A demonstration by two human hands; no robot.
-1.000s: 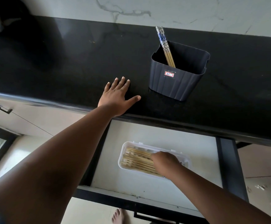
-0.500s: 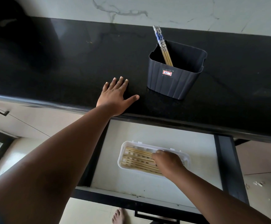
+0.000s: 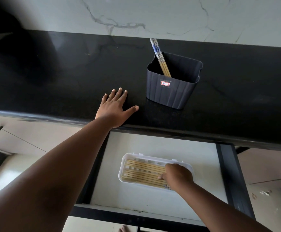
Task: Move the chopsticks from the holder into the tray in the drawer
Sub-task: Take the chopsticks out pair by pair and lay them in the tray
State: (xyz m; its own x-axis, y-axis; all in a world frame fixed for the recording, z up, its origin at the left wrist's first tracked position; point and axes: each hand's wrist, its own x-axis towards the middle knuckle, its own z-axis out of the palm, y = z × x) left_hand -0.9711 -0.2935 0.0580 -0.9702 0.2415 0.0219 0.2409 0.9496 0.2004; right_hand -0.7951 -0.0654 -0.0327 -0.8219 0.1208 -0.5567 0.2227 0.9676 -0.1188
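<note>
Since earlier frame, your right hand (image 3: 176, 177) shifted slightly right over tray (image 3: 125, 158) in drawer (image 3: 161, 144); fingers curled over laid chopsticks (image 3: 143, 174), grip on them not clear. Left hand (image 3: 115, 108) flat, fingers straight, on counter (image 3: 69, 77). Last pair (image 3: 159, 57) leans in holder (image 3: 171, 91), tops tilted up-left. Holder up, away from right hand; left hand nearer, just beside it.
</note>
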